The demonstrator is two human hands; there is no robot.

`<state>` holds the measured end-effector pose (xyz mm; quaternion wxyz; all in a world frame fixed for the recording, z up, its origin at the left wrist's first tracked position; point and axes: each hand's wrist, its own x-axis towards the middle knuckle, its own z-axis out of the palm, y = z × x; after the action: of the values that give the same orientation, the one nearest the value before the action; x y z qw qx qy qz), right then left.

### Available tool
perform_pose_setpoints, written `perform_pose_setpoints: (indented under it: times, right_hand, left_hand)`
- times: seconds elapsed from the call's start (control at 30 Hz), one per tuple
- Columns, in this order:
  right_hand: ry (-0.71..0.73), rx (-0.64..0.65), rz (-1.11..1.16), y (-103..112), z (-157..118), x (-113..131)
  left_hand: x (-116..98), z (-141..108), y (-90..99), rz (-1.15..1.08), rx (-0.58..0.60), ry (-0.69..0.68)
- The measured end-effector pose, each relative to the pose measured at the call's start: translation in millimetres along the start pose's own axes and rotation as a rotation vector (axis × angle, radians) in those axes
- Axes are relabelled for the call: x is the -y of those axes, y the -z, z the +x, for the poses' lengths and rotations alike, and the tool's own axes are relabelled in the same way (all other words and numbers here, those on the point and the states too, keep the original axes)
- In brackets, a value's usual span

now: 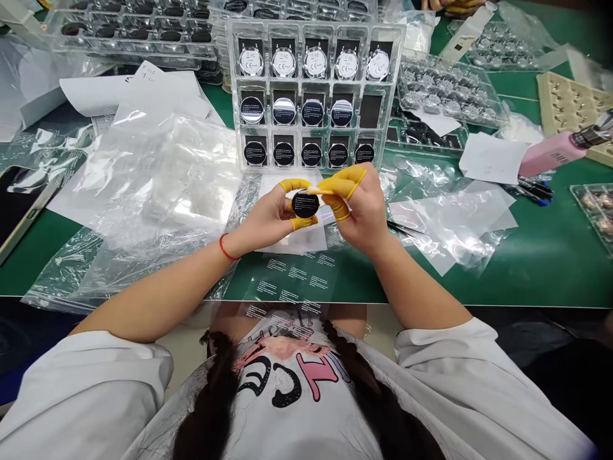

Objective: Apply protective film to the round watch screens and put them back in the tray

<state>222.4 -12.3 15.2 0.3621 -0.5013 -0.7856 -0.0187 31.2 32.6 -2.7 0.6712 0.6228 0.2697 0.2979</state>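
Observation:
Yellow finger covers are on the fingertips of both hands. My left hand [272, 214] grips a round watch face [305, 205] by its edge, its dark front with small white print turned up. My right hand [364, 207] is closed at the upper right rim of that watch face; whatever lies between its fingertips is too small to make out. Just beyond stands a clear plastic tray [313, 85], tilted up, with watch faces in its compartments; the right compartment of the middle row holds only a black backing. A transparent sheet of printed labels [297, 275] hangs over the table edge below my hands.
Clear plastic bags [191, 172] and papers cover the left side, beside a phone [23, 198]. More trays [138, 32] are stacked behind. To the right are tweezers [405, 228], pens [536, 190], a pink bottle [550, 153] and another tray [450, 89]. Another person's hand [438, 4] shows at the top.

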Motion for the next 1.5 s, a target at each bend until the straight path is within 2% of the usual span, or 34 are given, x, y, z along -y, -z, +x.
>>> perform_pose_setpoints:
  times: [0.13,0.2,0.3,0.37,0.47,0.53,0.6,0.67,0.73,0.8,0.87,0.93,1.03,1.07,1.13,1.2,1.33,1.43,1.5]
  right_hand:
    - [0.140,0.025,-0.095,-6,-3,4]
    - [0.142,0.043,-0.102,-10,-5,10]
    - [0.106,0.048,-0.033,-11,-5,15]
    - [-0.001,0.045,0.073,-7,-2,9]
    - [-0.325,0.044,0.196,-2,3,-19]
    - [-0.521,0.126,0.133,-2,5,-41]
    - [-0.611,0.207,-0.004,-6,5,-54]
    - [-0.603,0.168,-0.010,-14,5,-49]
    - [-0.542,0.122,0.202,-23,7,-32]
    - [-0.486,0.174,0.440,-29,12,-17]
    - [-0.455,0.225,0.508,-30,22,-17]
    - [-0.452,0.168,0.380,-22,37,-39]
    - [-0.535,-0.047,0.025,-4,64,-95]
    - [-0.575,-0.083,-0.054,2,72,-113]
    - [-0.618,-0.080,-0.153,10,86,-141]
    - [-0.592,-0.044,-0.206,14,98,-157]
    - [-0.547,-0.041,-0.265,18,115,-162]
    - [-0.567,-0.010,-0.280,20,118,-152]
    - [-0.584,0.056,-0.293,21,110,-142]
  left_hand:
    - [-5,2,5.1,0.050,-0.073,-0.017]
    - [-6,3,7.9,0.057,-0.116,-0.032]
    - [-7,4,10.7,0.017,-0.113,-0.063]
    - [-5,5,12.1,0.009,-0.100,-0.064]
    - [-1,6,14.4,0.058,-0.118,-0.076]
    - [3,6,15.6,0.110,-0.127,-0.074]
    - [4,5,15.6,0.141,-0.113,-0.050]
    - [5,4,14.4,0.146,-0.105,-0.029]
    - [4,3,12.7,0.158,-0.112,-0.020]
    - [3,2,11.5,0.187,-0.118,-0.003]
    - [2,1,11.2,0.221,-0.119,0.032]
    - [1,0,11.4,0.240,-0.116,0.060]
    - [-2,0,11.5,0.260,-0.120,0.047]
    - [-3,-1,11.3,0.265,-0.122,0.036]
    - [-4,-1,10.6,0.265,-0.129,0.021]
    - [-4,-1,10.0,0.258,-0.129,0.023]
    - [-1,-1,9.7,0.242,-0.124,0.043]
    - [-1,-1,10.0,0.226,-0.115,0.049]
    - [-3,-2,9.9,0.238,-0.118,0.057]
